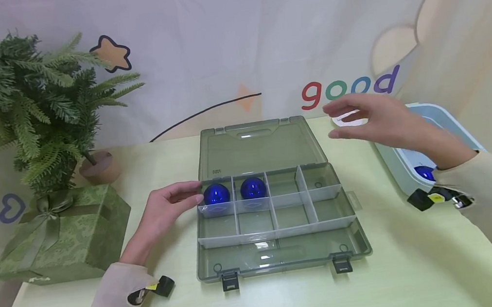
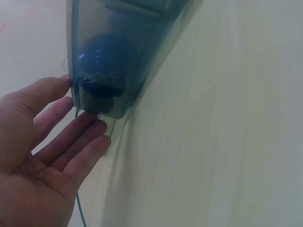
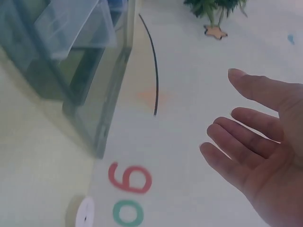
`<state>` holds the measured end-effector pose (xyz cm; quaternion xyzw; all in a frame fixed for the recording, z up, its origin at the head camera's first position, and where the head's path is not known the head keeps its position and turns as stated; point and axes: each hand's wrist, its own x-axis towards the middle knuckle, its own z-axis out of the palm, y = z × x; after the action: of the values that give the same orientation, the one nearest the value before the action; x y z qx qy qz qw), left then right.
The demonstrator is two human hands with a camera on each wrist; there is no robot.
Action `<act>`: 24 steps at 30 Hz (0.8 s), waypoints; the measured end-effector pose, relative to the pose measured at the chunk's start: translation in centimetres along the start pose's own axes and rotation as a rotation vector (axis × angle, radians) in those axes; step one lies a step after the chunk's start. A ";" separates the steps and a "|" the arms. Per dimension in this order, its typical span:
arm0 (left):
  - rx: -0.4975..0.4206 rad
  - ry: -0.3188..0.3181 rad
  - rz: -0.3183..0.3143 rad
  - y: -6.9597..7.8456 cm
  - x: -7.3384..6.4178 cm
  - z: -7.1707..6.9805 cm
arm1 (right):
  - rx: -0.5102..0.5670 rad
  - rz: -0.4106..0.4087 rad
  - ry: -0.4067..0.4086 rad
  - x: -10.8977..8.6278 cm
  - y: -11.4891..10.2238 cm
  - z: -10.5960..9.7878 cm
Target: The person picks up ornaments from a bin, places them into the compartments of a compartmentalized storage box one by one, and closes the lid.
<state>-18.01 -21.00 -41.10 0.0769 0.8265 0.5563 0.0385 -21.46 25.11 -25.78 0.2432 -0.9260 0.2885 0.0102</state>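
Note:
A translucent grey-green divider box (image 1: 234, 267) lies with its lid (image 1: 263, 149) folded back, split by pale dividers. Two shiny blue balls sit in the back row: one ball (image 1: 216, 194) in the leftmost compartment, another ball (image 1: 253, 188) beside it. At the back left corner, my left hand (image 1: 163, 212) touches the box with its fingertips, the fingers loosely bent; the left wrist view shows the ball (image 2: 106, 61) through the box wall. Raised in the air at the back right, my right hand (image 1: 379, 120) has its fingers spread from the thumb and holds nothing.
Under the right forearm stands a light blue bin (image 1: 389, 165) with a blue ball (image 1: 425, 173) in it. A white round object (image 1: 349, 119) is behind the right hand. On the left are a green gift box (image 1: 66, 237) and a small artificial tree (image 1: 40, 108).

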 end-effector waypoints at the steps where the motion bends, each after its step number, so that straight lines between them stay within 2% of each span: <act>1: -0.001 -0.001 0.000 0.0 0.0 0.0 | -0.005 0.021 0.009 -0.2 0.6 -0.3; 8: -0.014 -0.001 -0.002 -0.1 0.1 0.0 | -0.038 0.180 0.014 -1.9 4.8 -2.0; 16: -0.010 -0.005 -0.013 0.0 0.0 0.0 | -0.041 0.241 0.055 -4.1 10.2 -3.4; 24: 0.006 0.001 -0.021 0.1 -0.1 0.0 | -0.112 0.353 0.046 -5.6 13.8 -4.2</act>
<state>-17.95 -21.00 -40.97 0.0680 0.8290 0.5534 0.0439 -23.30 39.77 -30.51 0.0694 -0.9684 0.2395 -0.0060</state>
